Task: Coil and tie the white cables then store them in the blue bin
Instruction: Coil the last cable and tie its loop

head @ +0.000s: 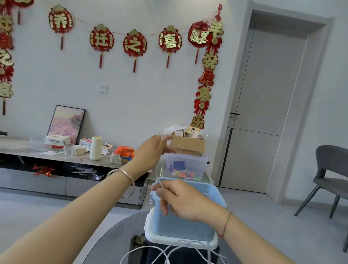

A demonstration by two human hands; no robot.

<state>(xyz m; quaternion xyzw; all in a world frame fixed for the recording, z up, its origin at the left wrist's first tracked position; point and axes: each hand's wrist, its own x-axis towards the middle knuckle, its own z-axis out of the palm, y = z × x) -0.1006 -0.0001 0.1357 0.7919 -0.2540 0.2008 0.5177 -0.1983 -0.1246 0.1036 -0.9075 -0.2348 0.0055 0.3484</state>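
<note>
Directly behind the blue bin (175,227) sits a clear tub (188,158).

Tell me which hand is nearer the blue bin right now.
Right. The right hand, pinching a white cable, sits at the blue bin, across its upper rim in this view. The left hand is raised above it, clear of the bin.

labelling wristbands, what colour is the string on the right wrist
The string is red with some green; head view shows it.

The blue bin (181,228) is matt plastic, the white cables (144,247) smooth, the tabletop (108,238) glossy, the cardboard box (188,145) dull.
</note>
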